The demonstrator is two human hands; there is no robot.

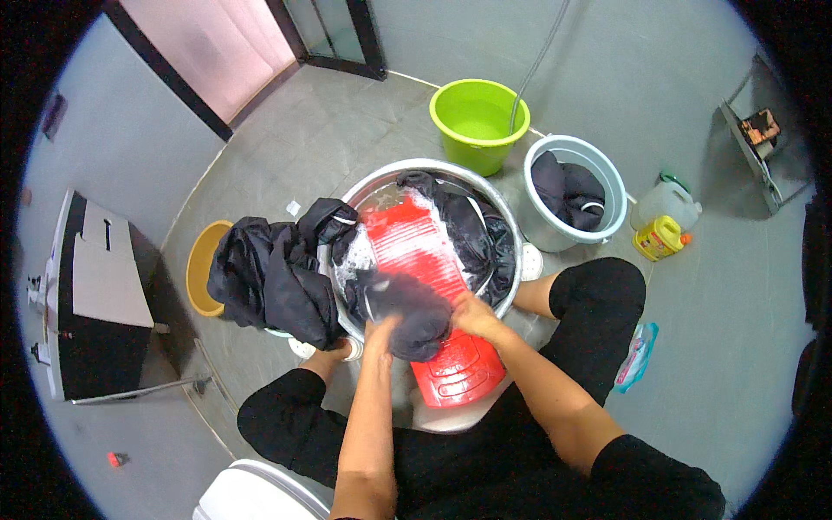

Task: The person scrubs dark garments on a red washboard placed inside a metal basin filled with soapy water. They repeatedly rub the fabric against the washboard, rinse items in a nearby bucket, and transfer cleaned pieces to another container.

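Observation:
A red plastic washboard [429, 250] leans out of a round metal basin [517, 260] towards me, white suds on its ridges. Over its lower half, a wet dark garment [419, 318] is bunched between my hands, blurred by motion. My left hand [382, 335] grips the garment's left side. On the right, my right hand [473, 316] is closed on its other side, above the board's edge. More dark clothing with white piping [465, 224] lies in the soapy water along the basin's right side. The fingertips of both hands are partly hidden by cloth.
Dark clothes [273, 279] are heaped left of the basin, beside an orange-yellow tub [201, 273]. Behind stand a green bucket [478, 140] with a hose in it and a pale blue bucket [552, 234] holding dark clothes. A yellow detergent bottle [658, 239] and clear jug [666, 201] sit at right.

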